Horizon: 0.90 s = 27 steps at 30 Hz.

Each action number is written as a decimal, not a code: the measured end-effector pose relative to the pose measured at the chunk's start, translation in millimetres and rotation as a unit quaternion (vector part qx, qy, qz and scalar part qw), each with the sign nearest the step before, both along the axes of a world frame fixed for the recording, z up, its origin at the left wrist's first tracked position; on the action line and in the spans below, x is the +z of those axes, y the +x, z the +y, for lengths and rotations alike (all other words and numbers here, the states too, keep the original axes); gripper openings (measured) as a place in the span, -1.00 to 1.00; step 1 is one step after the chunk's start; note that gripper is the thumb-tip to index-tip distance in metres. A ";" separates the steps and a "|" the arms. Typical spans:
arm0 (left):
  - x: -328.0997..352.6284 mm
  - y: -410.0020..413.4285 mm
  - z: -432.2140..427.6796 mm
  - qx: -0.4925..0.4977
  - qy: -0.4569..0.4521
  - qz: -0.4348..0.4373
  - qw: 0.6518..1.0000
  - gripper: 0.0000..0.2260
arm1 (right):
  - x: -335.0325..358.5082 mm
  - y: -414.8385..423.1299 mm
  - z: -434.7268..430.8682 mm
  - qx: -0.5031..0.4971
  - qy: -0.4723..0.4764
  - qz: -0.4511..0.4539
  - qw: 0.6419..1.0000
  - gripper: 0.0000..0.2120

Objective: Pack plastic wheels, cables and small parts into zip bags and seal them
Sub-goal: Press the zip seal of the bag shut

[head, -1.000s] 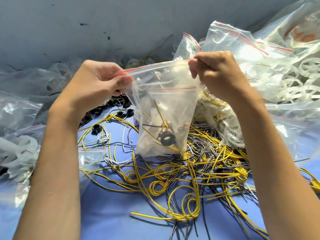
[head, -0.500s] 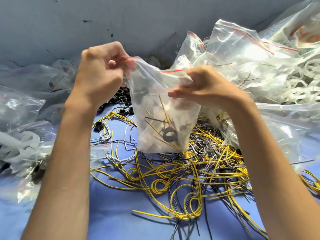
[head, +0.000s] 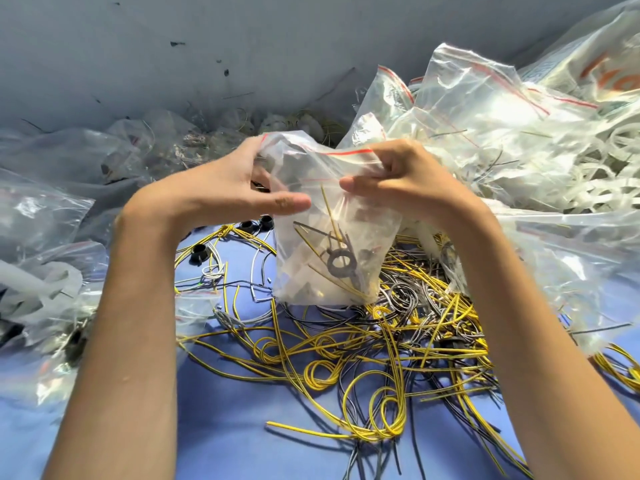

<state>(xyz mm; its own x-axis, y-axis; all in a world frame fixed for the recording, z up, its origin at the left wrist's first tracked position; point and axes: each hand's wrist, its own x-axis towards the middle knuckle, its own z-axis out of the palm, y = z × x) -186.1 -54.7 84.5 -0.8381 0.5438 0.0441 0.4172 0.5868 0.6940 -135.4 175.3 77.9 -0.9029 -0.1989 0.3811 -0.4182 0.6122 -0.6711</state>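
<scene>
Sealing looks to be the step in hand: the zip bag (head: 346, 289) is held up in the air between both hands, hanging just above the tangle of yellow cables (head: 381, 344) on the blue table (head: 242, 438). The left hand (head: 228, 188) grips the bag's upper left, fingers behind the plastic and thumb laid across the front. The right hand (head: 408, 181) pinches the upper right corner with curled fingers, its thumb pointing inward on the front face. Inside the bag sit a black ring (head: 341, 263), a few short yellow cable pieces and something pale at the bottom, so filling seems done. The red strip (head: 348, 152) along the mouth is rumpled between the hands, and whether the zip under it is pressed closed cannot be told. The next move probably calls for pulling the mouth flat and running thumb and finger along the strip from one end to the other, keeping the upright cable end clear of the seal. Filled bags (head: 540, 143) are heaped to the right; loose black caps (head: 199, 253) lie on the table to the left.
</scene>
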 end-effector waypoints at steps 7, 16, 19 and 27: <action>-3.1 2.5 1.6 -0.013 -0.059 0.007 0.998 0.03 | -12.9 -8.8 -19.2 0.010 -0.058 -0.020 0.998 -0.83; 2.3 -14.9 -0.7 0.146 0.120 0.227 0.955 -0.38 | -6.5 -31.9 -76.6 -0.050 -0.494 -0.057 0.866 -0.71; -8.2 -25.0 13.6 0.200 0.073 0.295 0.931 -0.49 | -8.2 -52.8 -96.8 -0.072 -0.658 -0.098 0.743 -0.69; -77.1 -47.6 50.7 0.173 -0.084 0.194 0.962 -0.45 | -51.8 -46.6 -59.3 -0.213 -0.128 -0.064 0.967 -0.89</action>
